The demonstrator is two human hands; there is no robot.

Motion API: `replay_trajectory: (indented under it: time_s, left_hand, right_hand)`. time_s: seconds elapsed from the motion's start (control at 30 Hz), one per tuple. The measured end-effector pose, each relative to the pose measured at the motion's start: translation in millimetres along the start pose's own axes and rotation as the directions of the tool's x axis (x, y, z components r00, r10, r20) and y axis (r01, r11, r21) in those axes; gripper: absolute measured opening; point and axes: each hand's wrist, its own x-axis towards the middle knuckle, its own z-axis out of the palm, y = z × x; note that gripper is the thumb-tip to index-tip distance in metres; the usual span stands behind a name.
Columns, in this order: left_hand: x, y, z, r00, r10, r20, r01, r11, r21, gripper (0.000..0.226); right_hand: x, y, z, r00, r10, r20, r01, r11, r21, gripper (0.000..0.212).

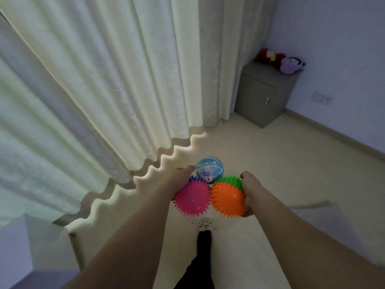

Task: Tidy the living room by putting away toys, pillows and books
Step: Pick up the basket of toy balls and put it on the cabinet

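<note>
I hold a cluster of toy balls between both hands, out in front of me above the floor. My left hand [180, 177] presses against a pink spiky ball [192, 198], with a blue spiky ball [193, 178] just showing behind it. My right hand [249, 191] cups an orange spiky ball [227, 198] and a green spiky ball [229, 180] behind it. A smooth light-blue printed ball [210, 168] rests on top at the far side, wedged between the others.
Long white curtains [100, 80] hang along the left down to the pale floor [281, 163]. A grey cabinet [264, 94] stands in the far right corner with a red plush toy [268, 57] and a purple plush toy [290, 65] on top. A white box edge [25, 247] sits at lower left.
</note>
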Motion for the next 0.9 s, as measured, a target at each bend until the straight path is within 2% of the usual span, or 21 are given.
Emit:
replay_trajectory:
  time_s: [0.1, 0.2, 0.27, 0.37, 0.5, 0.6, 0.77, 0.9]
  left_hand:
    - [64, 53, 2, 0.999, -0.011, 0.032, 0.011, 1.000, 0.006, 0.066]
    - [120, 109, 5, 0.997, 0.013, 0.078, -0.015, 1.000, 0.023, 0.063]
    - [161, 152, 4, 0.998, 0.007, 0.064, -0.008, 1.000, 0.021, 0.070]
    - [207, 210, 6, 0.995, 0.062, 0.076, -0.065, 0.997, 0.035, 0.059]
    - [264, 277, 22, 0.989, 0.109, 0.096, -0.114, 0.992, 0.045, 0.082]
    - [302, 322, 46, 0.991, 0.080, 0.108, -0.088, 0.994, 0.068, 0.085]
    - [350, 395, 96, 0.991, 0.057, 0.122, -0.065, 0.996, 0.066, 0.081]
    - [385, 470, 144, 0.983, 0.059, 0.174, -0.063, 0.998, 0.017, 0.064]
  right_hand:
    - [39, -58, 6, 0.999, -0.019, -0.030, 0.020, 0.999, 0.025, 0.031]
    - [74, -120, 13, 0.997, -0.021, -0.070, 0.023, 0.999, 0.037, 0.028]
    - [98, -171, 18, 0.995, -0.015, -0.098, 0.020, 0.999, 0.047, 0.028]
    - [124, -237, 18, 0.992, -0.035, -0.124, 0.044, 0.997, 0.071, 0.028]
    - [156, -307, 5, 0.990, -0.030, -0.139, 0.047, 0.992, 0.119, 0.027]
    - [187, -356, -17, 0.989, -0.009, -0.148, 0.034, 0.985, 0.168, 0.028]
    - [235, -429, -56, 0.989, 0.018, -0.150, 0.014, 0.978, 0.210, 0.041]
    - [273, -505, -107, 0.987, -0.047, -0.151, 0.085, 0.963, 0.256, 0.032]
